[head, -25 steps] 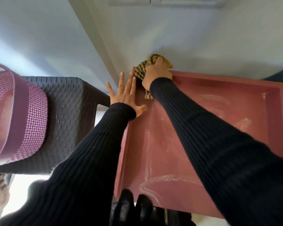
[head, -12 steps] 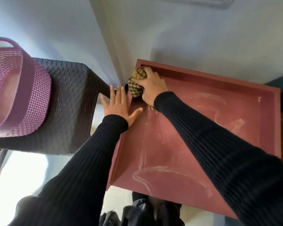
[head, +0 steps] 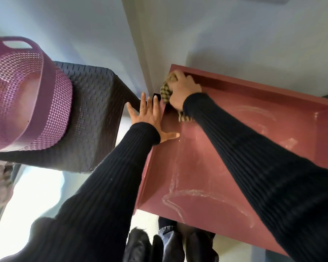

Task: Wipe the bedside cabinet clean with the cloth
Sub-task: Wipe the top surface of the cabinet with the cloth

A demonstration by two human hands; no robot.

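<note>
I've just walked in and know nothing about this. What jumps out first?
The reddish bedside cabinet on the right, its top streaked with wet smears. In its far left corner the right hand grips a checked cloth; the left hand lies flat on the left rim. A purple basket sits far left.

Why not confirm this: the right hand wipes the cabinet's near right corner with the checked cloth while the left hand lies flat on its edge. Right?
Wrong corner. The head view shows the right hand pressing the checked cloth into the cabinet's far left corner, by the wall. The left hand does lie flat on its edge.
</note>
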